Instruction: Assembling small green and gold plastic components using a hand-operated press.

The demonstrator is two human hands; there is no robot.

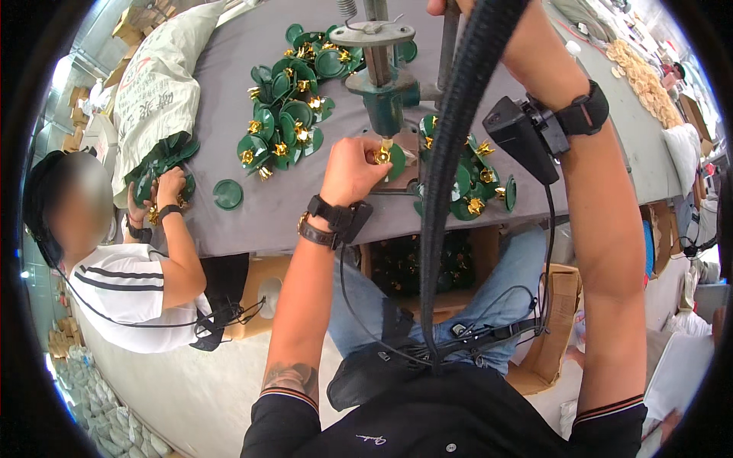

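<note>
My left hand (353,169) pinches a green round disc (397,162) with a gold flower-shaped piece (382,156) on it. The disc is directly under the tip of a green metal hand press (382,103). At the top edge, my right hand (437,7) is closed round the upper part of the press lever (449,47); most of this hand is cut off or behind a black strap. Green discs with gold flowers lie in a pile (294,114) behind and left of the press. Another pile (477,179) sits right of it.
One loose green disc (227,194) lies on the grey tabletop (252,225). At left, a co-worker (145,282) handles green pieces beside a white woven sack (164,91). A box of finished-looking pieces (424,263) stands under the table edge. The black strap (466,99) crosses the view.
</note>
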